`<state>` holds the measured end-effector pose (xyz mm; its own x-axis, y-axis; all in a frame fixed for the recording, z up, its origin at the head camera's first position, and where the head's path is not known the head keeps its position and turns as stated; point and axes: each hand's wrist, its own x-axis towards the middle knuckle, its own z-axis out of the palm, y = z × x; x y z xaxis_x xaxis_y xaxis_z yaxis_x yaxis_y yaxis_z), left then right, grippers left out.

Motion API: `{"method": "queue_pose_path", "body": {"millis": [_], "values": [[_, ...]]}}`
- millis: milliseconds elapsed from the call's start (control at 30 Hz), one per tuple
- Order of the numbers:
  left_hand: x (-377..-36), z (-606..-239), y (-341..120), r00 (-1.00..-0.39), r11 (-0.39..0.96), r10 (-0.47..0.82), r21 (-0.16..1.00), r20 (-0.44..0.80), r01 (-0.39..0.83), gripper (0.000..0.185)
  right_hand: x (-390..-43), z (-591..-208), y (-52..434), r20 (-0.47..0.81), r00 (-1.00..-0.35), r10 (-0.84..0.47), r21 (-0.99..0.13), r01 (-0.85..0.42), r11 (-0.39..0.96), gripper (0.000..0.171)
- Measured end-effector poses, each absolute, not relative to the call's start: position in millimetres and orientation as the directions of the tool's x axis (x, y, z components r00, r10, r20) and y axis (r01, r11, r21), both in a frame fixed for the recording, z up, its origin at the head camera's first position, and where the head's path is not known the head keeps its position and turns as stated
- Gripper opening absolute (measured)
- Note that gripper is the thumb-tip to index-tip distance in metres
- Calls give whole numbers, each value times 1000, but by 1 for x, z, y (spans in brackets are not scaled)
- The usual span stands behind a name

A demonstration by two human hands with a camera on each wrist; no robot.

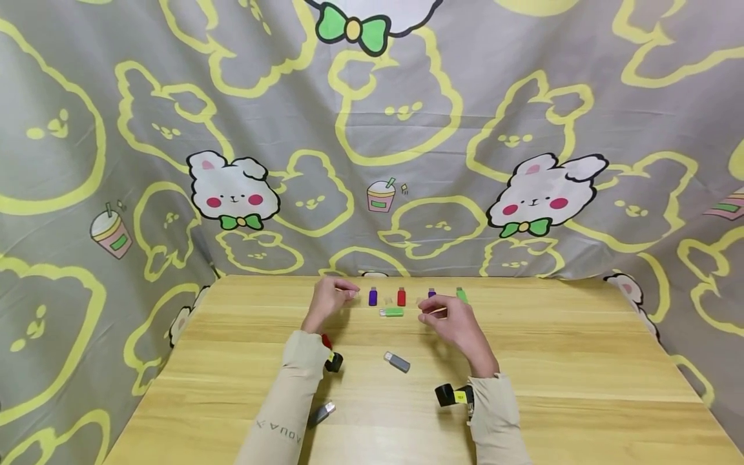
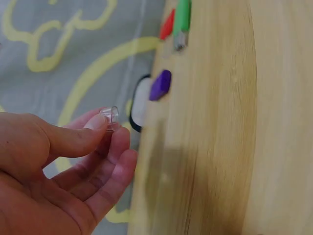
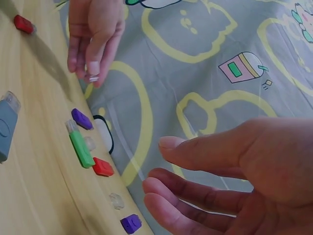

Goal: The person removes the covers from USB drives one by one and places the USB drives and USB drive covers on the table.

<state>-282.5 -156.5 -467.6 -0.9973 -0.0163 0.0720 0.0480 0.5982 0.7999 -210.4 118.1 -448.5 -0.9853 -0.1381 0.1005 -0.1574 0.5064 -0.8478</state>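
Note:
Between thumb and fingertips, my left hand (image 1: 328, 302) pinches a small clear plastic cap (image 2: 110, 115), held just above the table's far edge. To its right stands a row of USB flash drives: purple (image 1: 372, 297), red (image 1: 402, 297), a second purple (image 1: 432, 293) and a second green one (image 1: 462, 295). A green USB flash drive (image 1: 392, 312) lies crosswise in front of the row. Clear caps (image 3: 116, 201) sit among them. My right hand (image 1: 456, 320) hovers by the second purple drive, its fingers loosely bent and apart with nothing between them.
A grey USB flash drive (image 1: 398, 361) lies mid-table. Another dark grey one (image 1: 321, 413) is partly covered by my left forearm, and a red drive (image 3: 23, 24) lies near my left wrist. A patterned curtain (image 1: 407, 226) hangs behind the wooden table (image 1: 581, 361).

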Motion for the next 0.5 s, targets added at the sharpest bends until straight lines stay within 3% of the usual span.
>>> {"method": "queue_pose_path", "body": {"millis": [500], "values": [[-302, -481, -155, -999, 710, 20, 702, 49, 49, 5, -211, -449, 129, 74, -992, -100, -836, -116, 536, 13]]}}
